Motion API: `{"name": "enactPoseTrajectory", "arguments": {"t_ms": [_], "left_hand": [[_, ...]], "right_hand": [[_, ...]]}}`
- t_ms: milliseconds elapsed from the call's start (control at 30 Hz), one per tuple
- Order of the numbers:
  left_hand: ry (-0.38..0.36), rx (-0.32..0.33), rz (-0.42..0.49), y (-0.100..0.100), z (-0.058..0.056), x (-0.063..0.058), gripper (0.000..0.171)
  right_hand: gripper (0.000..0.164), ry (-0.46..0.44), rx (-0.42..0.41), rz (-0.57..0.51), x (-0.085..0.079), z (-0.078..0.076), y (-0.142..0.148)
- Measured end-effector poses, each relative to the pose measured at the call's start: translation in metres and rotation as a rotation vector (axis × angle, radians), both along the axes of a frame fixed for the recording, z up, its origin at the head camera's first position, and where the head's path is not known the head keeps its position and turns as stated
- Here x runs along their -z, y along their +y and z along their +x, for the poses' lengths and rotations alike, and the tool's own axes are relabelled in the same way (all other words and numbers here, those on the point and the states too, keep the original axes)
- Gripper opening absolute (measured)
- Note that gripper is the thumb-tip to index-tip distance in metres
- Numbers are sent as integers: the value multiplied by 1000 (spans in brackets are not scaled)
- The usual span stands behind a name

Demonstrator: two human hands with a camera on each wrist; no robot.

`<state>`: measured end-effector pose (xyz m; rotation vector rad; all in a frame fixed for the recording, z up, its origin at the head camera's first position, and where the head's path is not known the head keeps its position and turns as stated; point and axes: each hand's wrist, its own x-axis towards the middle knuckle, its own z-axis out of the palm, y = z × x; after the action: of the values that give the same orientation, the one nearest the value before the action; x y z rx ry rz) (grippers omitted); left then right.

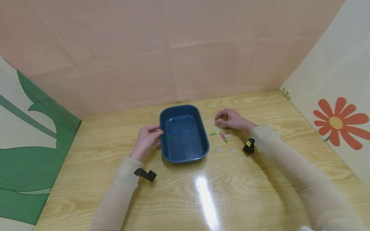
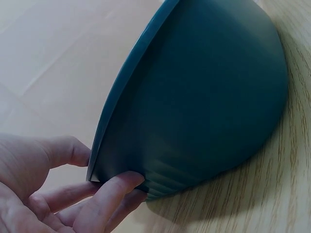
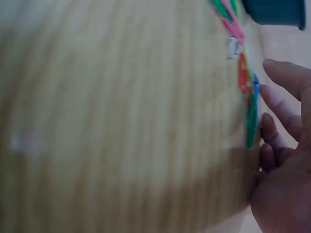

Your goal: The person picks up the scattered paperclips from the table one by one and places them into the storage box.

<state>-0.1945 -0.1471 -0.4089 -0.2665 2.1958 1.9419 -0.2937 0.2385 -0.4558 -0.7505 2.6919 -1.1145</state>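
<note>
A dark blue plastic basin (image 1: 185,157) sits on the wooden table. My left hand (image 1: 147,140) holds its left wall, thumb at the rim and fingers against the outside, as the left wrist view shows. Inside lie a blue paper clip (image 1: 175,132) and a green paper clip (image 1: 171,137). My right hand (image 1: 231,119) is low over the table to the right of the basin, thumb and index finger apart. At its fingertips is another blue paper clip (image 3: 256,90); whether they touch it is unclear. Several coloured clips lie nearby, including a pink one (image 1: 223,136).
Two white clips, one nearer the basin (image 1: 218,149) and one farther right (image 1: 233,151), lie on the table (image 1: 173,199) apart from the pile. A pink sheet (image 1: 173,57) hangs behind the table. A flower-patterned wall (image 1: 341,73) stands at the right.
</note>
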Motion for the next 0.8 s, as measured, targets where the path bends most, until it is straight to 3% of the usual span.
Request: {"name": "enactPoseTrajectory", "arguments": {"t_ms": [100,300,800], "left_hand": [[4,2,2,0,0,1,42],[2,-4,0,0,0,1,42],[21,-1,-4,0,0,1,42]], "right_hand": [[22,38,12,30,2,1,-1],[20,33,44,56,2,4,-2],[14,0,21,-41,3,3,0]]}}
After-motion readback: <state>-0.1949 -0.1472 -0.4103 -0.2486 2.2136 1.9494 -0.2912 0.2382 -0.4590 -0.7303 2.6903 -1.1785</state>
